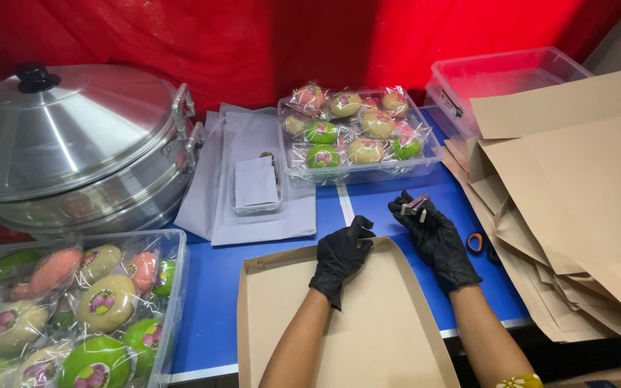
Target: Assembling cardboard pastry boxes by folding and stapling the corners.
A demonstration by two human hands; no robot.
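Both my hands wear black gloves. My left hand (341, 255) pinches the far rim of a flat brown cardboard box (368, 338) lying on the blue table (210, 287). Just beyond that box's far right corner, my right hand (436, 237) holds a small silver stapler (415, 206). The box is open and shallow, with folded-up edges.
A clear tub of wrapped round cakes (353, 133) stands behind the hands, another tub of wrapped cakes (73, 309) at front left. A big metal steamer (73, 144) sits at the left, grey paper sheets (253, 179) in the middle, stacked brown cardboard (576, 201) and orange-handled scissors (476, 243) at the right, an empty clear tub (504, 75) behind.
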